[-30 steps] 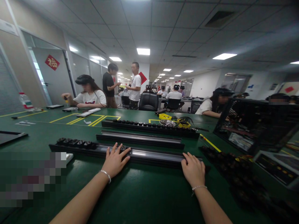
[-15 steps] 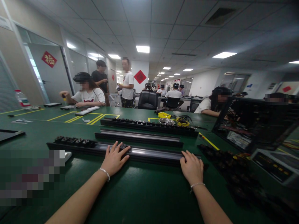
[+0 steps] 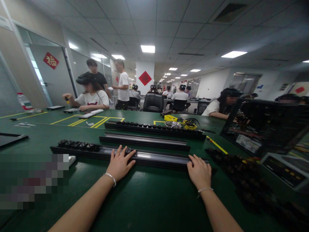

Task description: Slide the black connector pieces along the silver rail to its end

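A long black rail [image 3: 154,158] lies across the green table before me, with several small black square modules [image 3: 76,145] seated side by side at its left end. My left hand [image 3: 119,164] rests over the middle of this rail, its fingers spread. Another black module [image 3: 129,150] sits on the rail at those fingers, partly covered by them. Toward the right end, my right hand [image 3: 199,170] has its bent fingers over the rail and its thumb at the near side, holding it. The rail's underside is hidden.
Behind lie an empty-channelled black rail [image 3: 145,140] and a rail filled with modules [image 3: 154,129]. At right are a heap of dark parts [image 3: 243,174], a metal-cased unit [image 3: 285,170] and an open black case [image 3: 260,129]. Yellow trays [image 3: 170,118] and a metal bowl [image 3: 173,124] stand farther back.
Both hands keep nearly the same places on the rail. In the background, two standing people have shifted to the left. The view has moved slightly.
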A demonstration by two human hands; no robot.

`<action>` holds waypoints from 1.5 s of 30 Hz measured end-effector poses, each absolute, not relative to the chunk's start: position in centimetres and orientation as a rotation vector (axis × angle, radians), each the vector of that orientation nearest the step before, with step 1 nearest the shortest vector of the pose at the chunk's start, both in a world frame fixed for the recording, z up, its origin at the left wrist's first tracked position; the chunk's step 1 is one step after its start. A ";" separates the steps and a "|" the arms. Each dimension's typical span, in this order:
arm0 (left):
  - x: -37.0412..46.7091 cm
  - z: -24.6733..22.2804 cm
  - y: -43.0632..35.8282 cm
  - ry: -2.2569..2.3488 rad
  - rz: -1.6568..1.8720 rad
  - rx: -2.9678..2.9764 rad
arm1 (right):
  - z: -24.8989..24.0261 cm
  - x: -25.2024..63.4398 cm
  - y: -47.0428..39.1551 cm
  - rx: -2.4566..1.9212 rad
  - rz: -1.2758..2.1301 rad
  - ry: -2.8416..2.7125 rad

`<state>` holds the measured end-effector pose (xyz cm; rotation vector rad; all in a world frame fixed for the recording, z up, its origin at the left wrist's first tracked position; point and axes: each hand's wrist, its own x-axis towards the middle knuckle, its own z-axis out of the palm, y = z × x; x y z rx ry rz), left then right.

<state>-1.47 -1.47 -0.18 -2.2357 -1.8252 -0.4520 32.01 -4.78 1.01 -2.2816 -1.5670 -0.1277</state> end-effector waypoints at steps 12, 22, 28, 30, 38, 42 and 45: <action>-1.4 -0.1 -1.4 -1.807 -0.509 -2.283 | 1.1 32.0 -4.8 -2.287 -0.129 -1.573; -1.3 -0.1 -1.3 -1.812 -0.519 -2.296 | 0.6 32.1 -4.6 -2.265 -0.183 -1.557; -0.9 -0.1 -1.4 -1.778 -0.527 -2.314 | 0.7 32.1 -4.6 -2.269 -0.148 -1.566; -0.9 -0.1 -1.4 -1.767 -0.522 -2.320 | 0.7 32.2 -4.6 -2.270 -0.153 -1.564; -1.1 0.2 -1.5 -1.764 -0.547 -2.259 | 0.7 32.2 -4.6 -2.262 -0.144 -1.566; -1.1 0.5 -1.6 -1.815 -0.620 -2.218 | 0.7 32.2 -4.6 -2.268 -0.138 -1.565; -1.1 0.5 -1.4 -1.877 -0.607 -2.166 | 0.8 32.2 -4.6 -2.270 -0.134 -1.566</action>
